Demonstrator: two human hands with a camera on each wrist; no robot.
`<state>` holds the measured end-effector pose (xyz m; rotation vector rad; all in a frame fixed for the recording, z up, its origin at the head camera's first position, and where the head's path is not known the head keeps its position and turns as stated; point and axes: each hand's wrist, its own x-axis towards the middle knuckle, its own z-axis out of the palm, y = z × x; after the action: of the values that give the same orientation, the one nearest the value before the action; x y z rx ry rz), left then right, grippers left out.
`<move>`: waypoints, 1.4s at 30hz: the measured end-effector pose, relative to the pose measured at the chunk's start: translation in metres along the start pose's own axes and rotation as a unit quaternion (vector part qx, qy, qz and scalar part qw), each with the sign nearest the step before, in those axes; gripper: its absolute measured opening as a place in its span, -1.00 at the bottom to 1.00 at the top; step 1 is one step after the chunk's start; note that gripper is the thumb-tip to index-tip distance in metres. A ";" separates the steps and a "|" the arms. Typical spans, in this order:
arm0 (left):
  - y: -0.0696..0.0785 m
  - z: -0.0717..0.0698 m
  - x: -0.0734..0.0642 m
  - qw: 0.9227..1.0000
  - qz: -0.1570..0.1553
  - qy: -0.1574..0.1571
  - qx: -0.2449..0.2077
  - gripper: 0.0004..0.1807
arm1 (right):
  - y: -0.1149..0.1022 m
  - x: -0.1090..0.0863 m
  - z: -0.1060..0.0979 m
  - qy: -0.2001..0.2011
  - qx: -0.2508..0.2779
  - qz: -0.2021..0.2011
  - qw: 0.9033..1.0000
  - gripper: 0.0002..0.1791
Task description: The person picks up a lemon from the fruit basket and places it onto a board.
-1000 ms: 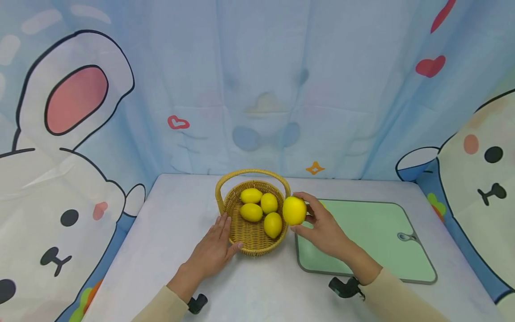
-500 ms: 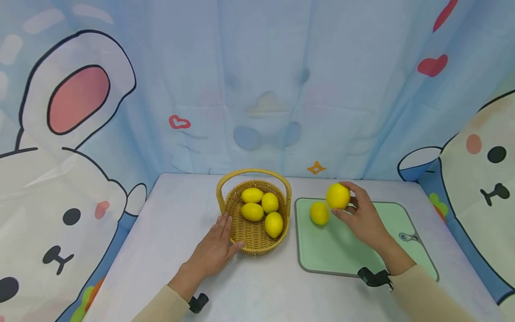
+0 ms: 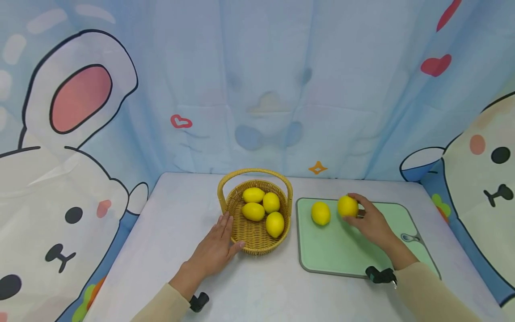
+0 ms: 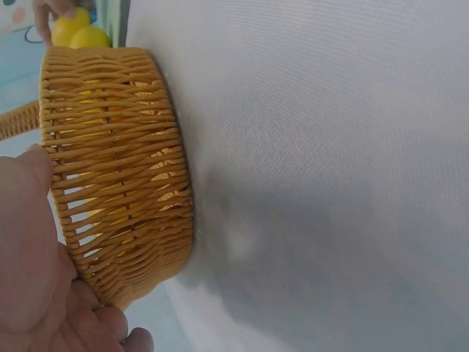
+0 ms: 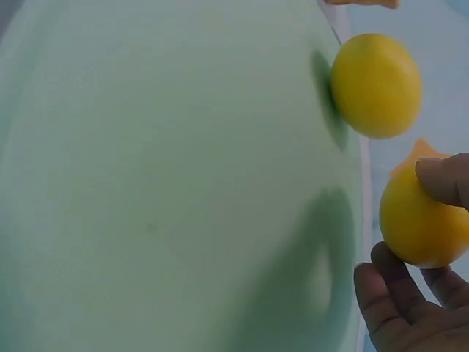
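A yellow lemon (image 3: 348,206) is held by my right hand (image 3: 371,225), low over the far part of the green cutting board (image 3: 342,250). The right wrist view shows the thumb on one side of this lemon (image 5: 418,220) and fingertips on the other. Just left of it, a second lemon (image 3: 320,213) rests on the board. My left hand (image 3: 211,250) rests against the left rim of a wicker basket (image 3: 251,241), its fingers mostly straight and its thumb by the front rim. Several lemons (image 3: 253,211) lie inside the basket.
The basket's arched handle (image 3: 255,171) stands upright across its back. White cloth covers the table (image 3: 265,290), and a blue printed curtain (image 3: 265,80) hangs behind its far edge. The board has a hanging hole (image 3: 407,237) at its right end.
My right hand has carried its lemon from beside the basket rightward over the board, then lowered it. The second lemon has come into sight. My left hand stays at the basket.
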<state>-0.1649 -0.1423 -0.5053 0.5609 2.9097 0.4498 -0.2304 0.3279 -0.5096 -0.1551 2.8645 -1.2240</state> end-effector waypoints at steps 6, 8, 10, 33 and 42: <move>0.001 -0.001 0.000 1.000 0.000 -0.001 -0.003 -0.01 | 0.010 0.004 0.004 -0.015 -0.014 0.014 1.000 -0.14; 0.001 -0.002 -0.001 1.000 0.000 -0.002 -0.004 -0.01 | 0.014 0.005 0.005 -0.019 -0.022 0.017 0.999 -0.14; 0.001 -0.002 -0.001 1.000 0.001 -0.002 -0.004 -0.01 | 0.017 0.006 0.006 -0.023 -0.029 0.020 0.999 -0.15; 0.001 -0.001 -0.001 1.000 0.000 0.001 -0.010 -0.02 | 0.016 0.011 0.002 -0.058 -0.040 0.018 0.997 -0.10; 0.001 -0.001 0.000 1.000 0.001 0.001 -0.008 -0.02 | 0.016 0.011 0.002 -0.057 -0.040 0.023 0.997 -0.06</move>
<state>-0.1645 -0.1422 -0.5042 0.5605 2.9053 0.4752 -0.2430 0.3366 -0.5219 -0.1544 2.8026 -1.0572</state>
